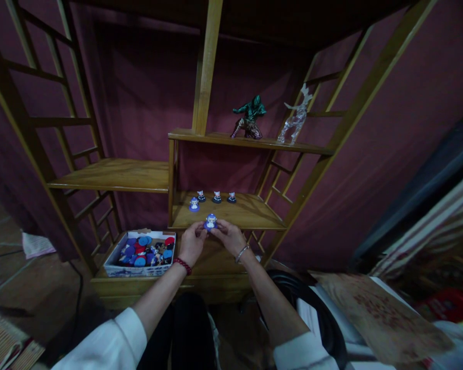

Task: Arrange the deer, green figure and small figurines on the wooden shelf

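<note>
Between my two hands is a small purple and white figurine (211,221) on a round purple base, held upright just in front of the small shelf's front edge. My left hand (193,241), with a red bead bracelet at the wrist, pinches its left side. On its right side, the fingers of my right hand (230,238) close on the base; a silvery bracelet circles that wrist. A similar purple figurine (194,204) stands on the shelf (247,213) behind. Farther back, three black and white figurines (216,197) stand in a row.
An open box (139,271) of mixed small figurines sits at lower left. Above, a green kneeling statue (250,117) and a clear deer figure (295,118) stand on the upper board (216,139). A wooden post (207,67) rises there. Flat boards (381,313) lie at lower right.
</note>
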The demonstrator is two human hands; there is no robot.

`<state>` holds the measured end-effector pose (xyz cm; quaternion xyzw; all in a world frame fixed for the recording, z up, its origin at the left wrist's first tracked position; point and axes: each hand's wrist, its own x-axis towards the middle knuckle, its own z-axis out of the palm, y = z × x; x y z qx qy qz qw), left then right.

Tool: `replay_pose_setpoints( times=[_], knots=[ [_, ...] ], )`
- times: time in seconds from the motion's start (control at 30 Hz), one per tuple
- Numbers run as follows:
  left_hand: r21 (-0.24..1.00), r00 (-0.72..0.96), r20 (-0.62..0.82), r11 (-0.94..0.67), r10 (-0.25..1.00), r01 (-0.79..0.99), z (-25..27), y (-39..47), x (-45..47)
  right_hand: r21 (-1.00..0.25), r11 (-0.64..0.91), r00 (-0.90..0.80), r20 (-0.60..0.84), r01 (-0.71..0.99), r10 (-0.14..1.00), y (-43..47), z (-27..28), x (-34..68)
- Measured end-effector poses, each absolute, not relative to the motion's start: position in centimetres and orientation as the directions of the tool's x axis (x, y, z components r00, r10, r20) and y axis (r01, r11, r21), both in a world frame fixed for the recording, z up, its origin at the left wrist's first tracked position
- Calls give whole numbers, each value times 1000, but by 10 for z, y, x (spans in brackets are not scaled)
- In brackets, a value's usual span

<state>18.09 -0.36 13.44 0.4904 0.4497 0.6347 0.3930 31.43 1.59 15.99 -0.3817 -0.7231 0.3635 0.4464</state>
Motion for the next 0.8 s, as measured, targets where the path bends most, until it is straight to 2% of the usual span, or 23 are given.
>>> replay_pose_setpoints(
  times=[0.23, 0.43, 0.63, 0.8],
  knots=[
    [904, -235, 399, -337, 886, 265, 155, -7, 185, -888, 445, -344, 385, 114, 856, 39, 153, 319],
    [833, -190, 445, -326, 875, 446, 166, -6, 189, -888, 437, -302, 381, 142, 874, 53, 154, 322],
    [744, -108, 481, -340, 870, 575, 167, 2, 191, -873, 417, -309, 335, 254, 890, 67, 158, 330],
    [682, -44, 523, -386, 851, 621, 167, 12, 194, -796, 459, -263, 382, 394, 886, 81, 159, 336]
  ],
)
